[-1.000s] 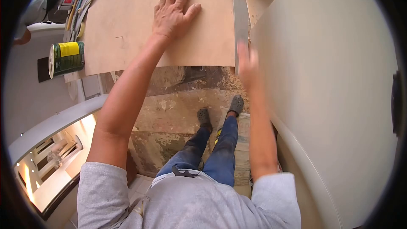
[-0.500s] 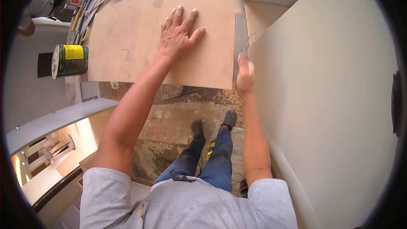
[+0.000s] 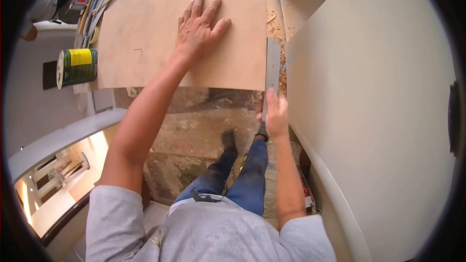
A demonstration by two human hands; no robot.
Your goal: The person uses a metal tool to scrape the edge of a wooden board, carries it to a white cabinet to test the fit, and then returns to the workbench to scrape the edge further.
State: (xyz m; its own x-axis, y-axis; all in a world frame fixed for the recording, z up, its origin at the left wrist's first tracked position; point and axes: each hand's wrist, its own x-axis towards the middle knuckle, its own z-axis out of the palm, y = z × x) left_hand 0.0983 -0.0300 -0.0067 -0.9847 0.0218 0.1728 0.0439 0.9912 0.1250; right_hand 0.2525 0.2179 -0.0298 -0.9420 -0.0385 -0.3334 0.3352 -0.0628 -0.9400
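My left hand [image 3: 198, 31] lies flat with its fingers spread on a large tan board [image 3: 145, 29]. The board's right edge runs beside a long grey flat tool [image 3: 273, 63]. Around the near end of this tool my right hand [image 3: 275, 114] is closed, just past the board's near right corner. Wood shavings [image 3: 275, 26] lie along the right of the board and tool. What kind of tool it is, I cannot tell.
A green and yellow can [image 3: 77, 67] stands at the board's left edge. Several hand tools [image 3: 94, 7] lie at the upper left, near another person [image 3: 48, 2]. A large pale panel [image 3: 369, 106] rises on the right. Below is a stained floor [image 3: 184, 136].
My right hand has come back toward my body with the grey tool, uncovering shavings beside the board. My left hand stays flat on the board; the view has shifted slightly.
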